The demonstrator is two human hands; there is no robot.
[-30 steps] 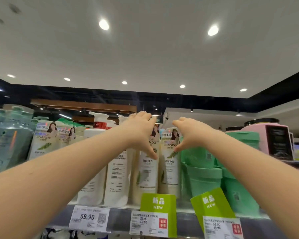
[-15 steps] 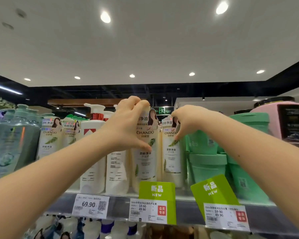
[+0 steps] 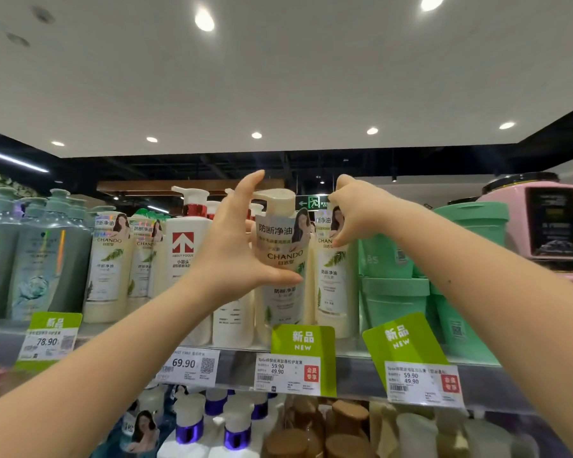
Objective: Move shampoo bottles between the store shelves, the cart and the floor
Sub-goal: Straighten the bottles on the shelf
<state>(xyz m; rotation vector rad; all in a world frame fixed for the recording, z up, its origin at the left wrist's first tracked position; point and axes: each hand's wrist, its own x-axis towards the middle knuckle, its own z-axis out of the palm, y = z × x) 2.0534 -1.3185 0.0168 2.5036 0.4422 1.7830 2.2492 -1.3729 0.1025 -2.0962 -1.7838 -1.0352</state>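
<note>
Top shelf [image 3: 235, 366], as we list it: one cream CHANDO bottle [image 3: 283, 259] with a pump top, at the shelf's front edge about mid-length, behind a green NEW tag [image 3: 303, 338]. Our left hand [image 3: 229, 249] grips it from its left side, thumb curled across the front of the label, fingers reaching up beside the pump head. We cannot tell whether its base is off the shelf. Just beside it on the right is a second CHANDO bottle [image 3: 333, 279]. Our right hand [image 3: 356, 213] pinches its upper part, thumb and fingertips closed on the collar label. Toward the left end: a white bottle with a red arrow [image 3: 182, 259], further CHANDO bottles [image 3: 106, 269], grey-green pump bottles [image 3: 47, 259]. Toward the right end: stacked green tubs [image 3: 394, 295]. Price tags [image 3: 189, 366] hang along the front edge.
</note>
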